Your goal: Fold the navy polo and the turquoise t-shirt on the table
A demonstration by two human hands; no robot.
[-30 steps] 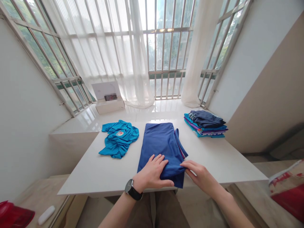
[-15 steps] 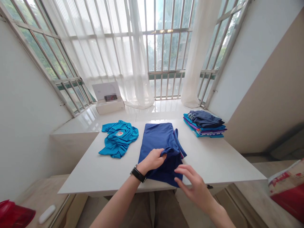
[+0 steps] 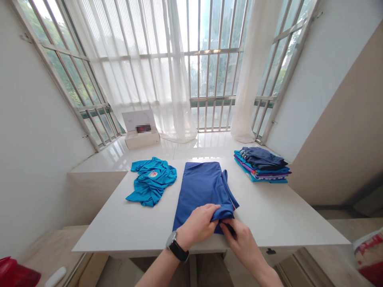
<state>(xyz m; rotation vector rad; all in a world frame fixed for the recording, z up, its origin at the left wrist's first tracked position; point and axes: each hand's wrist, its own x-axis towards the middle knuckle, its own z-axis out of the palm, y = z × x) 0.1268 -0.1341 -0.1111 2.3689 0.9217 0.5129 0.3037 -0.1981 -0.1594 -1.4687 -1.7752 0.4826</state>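
Note:
A dark blue shirt (image 3: 199,185) lies on the white table in front of me, its sides folded in to a long rectangle. A trimmed strip that looks like its collar or sleeve edge sticks out along the right side. My left hand (image 3: 197,225), with a black-strapped watch on the wrist, is closed on a turned-back fold near the shirt's front right corner. Right beside it, my right hand (image 3: 242,237) pinches the same fabric at the table's front edge. The fingertips of both hands are partly hidden in the cloth.
A crumpled teal shirt (image 3: 157,185) with a small emblem lies to the left. At the back right stands a stack of folded clothes (image 3: 263,165). An open white box (image 3: 143,139) sits on the window ledge. The white table (image 3: 278,215) ends just before my body.
My right hand has moved in from the right and closed on the shirt. My left hand has carried the gripped fold slightly right and toward me. The view has tilted a little.

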